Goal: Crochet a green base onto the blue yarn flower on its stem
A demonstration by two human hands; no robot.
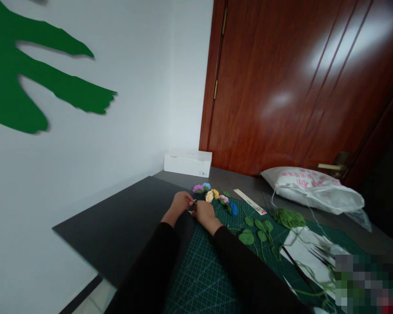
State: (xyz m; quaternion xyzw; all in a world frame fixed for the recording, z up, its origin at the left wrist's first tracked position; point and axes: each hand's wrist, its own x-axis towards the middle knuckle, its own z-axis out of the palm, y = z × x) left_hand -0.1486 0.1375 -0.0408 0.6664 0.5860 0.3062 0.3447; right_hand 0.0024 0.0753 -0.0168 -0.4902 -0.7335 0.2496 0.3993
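Note:
My left hand (181,202) and my right hand (204,214) meet at the edge of the green cutting mat (199,270), fingers closed. A small thing with whitish or shiny bits shows between them, too small to name. Just beyond my right hand lie several crocheted flowers: a purple one (198,189), a cream one (209,196), a pink one (223,199) and a blue one (233,209) among them. Green crocheted leaves (246,237) with thin stems are spread on the mat to the right of my right hand.
A white box (187,163) stands at the back by the wall. A ruler-like strip (249,201), a bundle of green yarn (289,218) and a stuffed white plastic bag (311,188) lie to the right. White paper (303,248) carries dark sticks and yarn. A black board (124,222) covers the left.

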